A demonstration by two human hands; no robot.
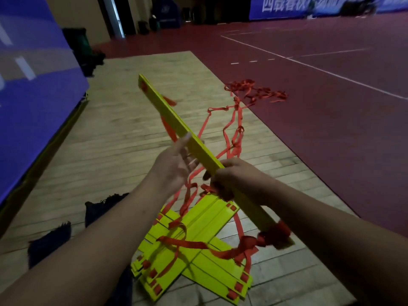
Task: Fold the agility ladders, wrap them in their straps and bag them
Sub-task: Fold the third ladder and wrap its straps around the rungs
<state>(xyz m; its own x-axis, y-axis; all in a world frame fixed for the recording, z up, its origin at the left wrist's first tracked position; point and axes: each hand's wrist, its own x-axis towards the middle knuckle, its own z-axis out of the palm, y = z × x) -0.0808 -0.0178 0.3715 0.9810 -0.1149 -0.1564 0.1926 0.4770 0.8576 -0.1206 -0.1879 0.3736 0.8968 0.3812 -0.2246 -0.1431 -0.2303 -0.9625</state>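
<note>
Held rung: a long flat yellow plastic ladder rung, seen edge-on, slants in the air from lower right to upper left above the floor; whether it is one slat or several stacked cannot be told.
Right hand: the right hand is wrapped round the near part of the rung, fingers curled and gripping it.
Left hand: the left hand lies against the rung's left side just beyond the right hand, fingers fairly straight, touching and not clasping; it is blurred.
Straps: red webbing straps hang from the rung and trail across the floor to a loose red tangle.
Floor pile: more yellow flat rungs lie crossed on the pale wooden floor below the hands, with red strap looped over them.
Nearby: dark fabric pieces lie left of the pile.
Surroundings: a blue padded wall stands at left, and a dark red court floor with white lines borders the wood on the right.
</note>
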